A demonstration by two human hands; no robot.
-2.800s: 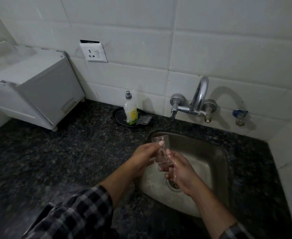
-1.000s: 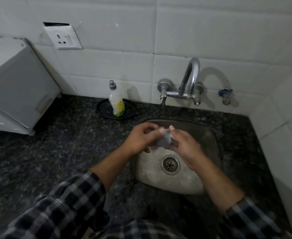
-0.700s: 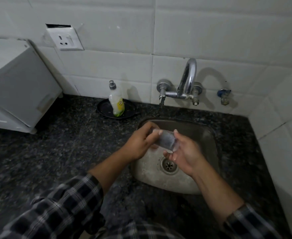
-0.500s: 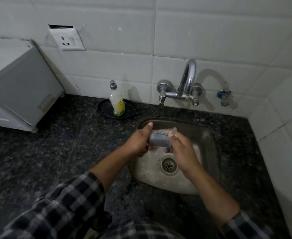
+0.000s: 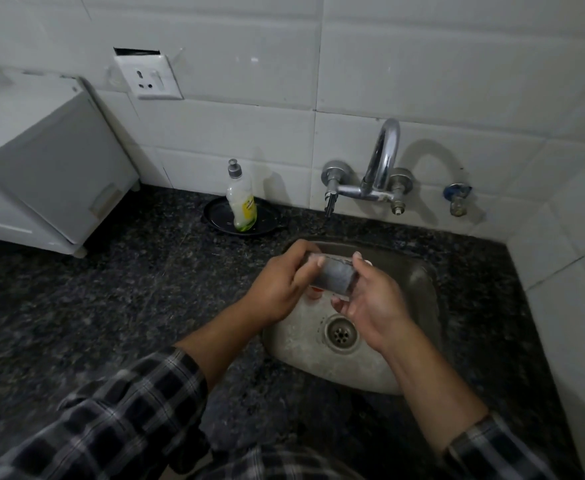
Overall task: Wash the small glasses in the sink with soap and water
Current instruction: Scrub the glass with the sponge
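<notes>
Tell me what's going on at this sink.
A person in a checked shirt holds a small glass sideways over the steel sink. The left hand grips one end and the right hand cups the other, thumb on top. The soap bottle stands on a dark dish on the counter behind. Whether the tap is running is hard to tell.

1. You see a dark speckled stone counter (image 5: 93,306) running from the near edge back to the far wall.
2. At the far left, a white boxy appliance (image 5: 52,168) stands on that counter on short feet.
3. Just right of it, up on the wall, you have a white socket plate (image 5: 149,76) with a dark gap above it.
4. A shallow black dish (image 5: 218,214) sits on the counter by the far wall, near the middle.
5. At the far right, a small blue-handled valve (image 5: 456,199) juts from the white tiled wall (image 5: 422,64).
</notes>
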